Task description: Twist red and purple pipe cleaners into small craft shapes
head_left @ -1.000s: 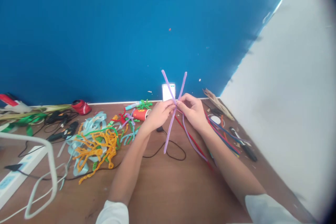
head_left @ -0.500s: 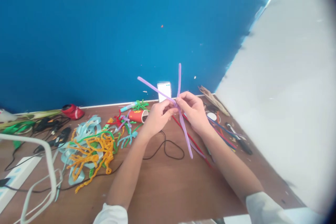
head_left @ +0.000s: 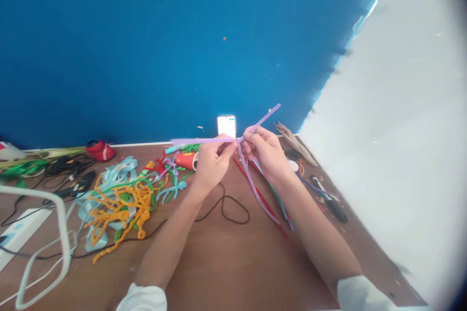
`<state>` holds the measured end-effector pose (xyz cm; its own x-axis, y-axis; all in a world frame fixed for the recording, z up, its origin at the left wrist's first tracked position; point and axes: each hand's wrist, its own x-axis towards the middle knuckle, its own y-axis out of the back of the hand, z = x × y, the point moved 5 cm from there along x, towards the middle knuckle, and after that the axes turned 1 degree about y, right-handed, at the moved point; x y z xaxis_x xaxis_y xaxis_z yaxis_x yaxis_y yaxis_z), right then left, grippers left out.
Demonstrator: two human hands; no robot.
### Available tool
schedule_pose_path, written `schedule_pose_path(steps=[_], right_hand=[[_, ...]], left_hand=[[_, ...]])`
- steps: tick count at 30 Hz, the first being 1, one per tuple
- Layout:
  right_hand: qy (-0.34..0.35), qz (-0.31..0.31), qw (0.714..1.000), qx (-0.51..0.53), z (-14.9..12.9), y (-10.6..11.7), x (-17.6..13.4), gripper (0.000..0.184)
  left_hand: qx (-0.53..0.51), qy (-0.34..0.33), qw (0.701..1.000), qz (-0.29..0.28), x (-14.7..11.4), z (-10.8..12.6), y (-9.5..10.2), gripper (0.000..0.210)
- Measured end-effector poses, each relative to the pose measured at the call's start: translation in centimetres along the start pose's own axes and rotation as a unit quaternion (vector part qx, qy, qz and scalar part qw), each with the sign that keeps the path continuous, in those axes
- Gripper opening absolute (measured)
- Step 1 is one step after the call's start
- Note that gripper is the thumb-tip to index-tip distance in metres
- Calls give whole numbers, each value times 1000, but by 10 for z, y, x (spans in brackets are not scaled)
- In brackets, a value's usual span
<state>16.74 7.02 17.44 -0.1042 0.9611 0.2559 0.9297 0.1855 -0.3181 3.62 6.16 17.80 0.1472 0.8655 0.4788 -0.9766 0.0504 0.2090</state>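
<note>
Purple pipe cleaners (head_left: 248, 172) meet at a joint between my two hands, above the table. My left hand (head_left: 214, 163) pinches them just left of the joint, and one arm sticks out leftward past the knuckles. Thumb and forefinger of my right hand (head_left: 265, 153) grip another arm, which points up and to the right. A further length hangs down toward the table. How the strands are twisted at the joint is partly hidden by the fingertips. Beneath the hands lie red (head_left: 272, 214) and teal pipe cleaners (head_left: 280, 201).
A lit phone (head_left: 226, 126) leans against the blue wall. To the left lie orange pipe-cleaner pieces (head_left: 136, 209), light blue ribbon (head_left: 116, 175), a red paper cup (head_left: 186, 160) and a power strip (head_left: 24, 228). A black-handled tool (head_left: 335, 206) lies right; a black cable (head_left: 235, 221) loops mid-table.
The left arm of the purple pipe cleaners has swung down to level, and the upright arm now leans right. My right hand's grip has shifted slightly away from the joint.
</note>
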Motion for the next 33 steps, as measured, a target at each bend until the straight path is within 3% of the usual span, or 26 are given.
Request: schedule_pose_path(steps=[5,9,16,22,27,30,33], right_hand=[[-19,18,998,59,-2,-1,-4,17],[-3,25,999,34,-4,1,-3,21],[26,-38,997,-63,-1,5,4,21],[66,-19,986,-153,4,12,8,21],[110,-50,967,-223,8,3,6,18],[165,-62,928,-327,4,-2,2,11],[234,-73,845,-476,0,-7,-3,12]], left_hand=[[-140,55,989,3,-2,-7,-8,21],[-135,96,986,-26,-2,-7,-10,22],[-138,116,982,-61,1,-12,-7,17],[-209,140,968,-18,3,-21,-6,20],[-232,142,962,12,5,-22,1,19],[-246,138,959,32,7,-23,6,18],[-275,145,949,57,8,-25,8,20]])
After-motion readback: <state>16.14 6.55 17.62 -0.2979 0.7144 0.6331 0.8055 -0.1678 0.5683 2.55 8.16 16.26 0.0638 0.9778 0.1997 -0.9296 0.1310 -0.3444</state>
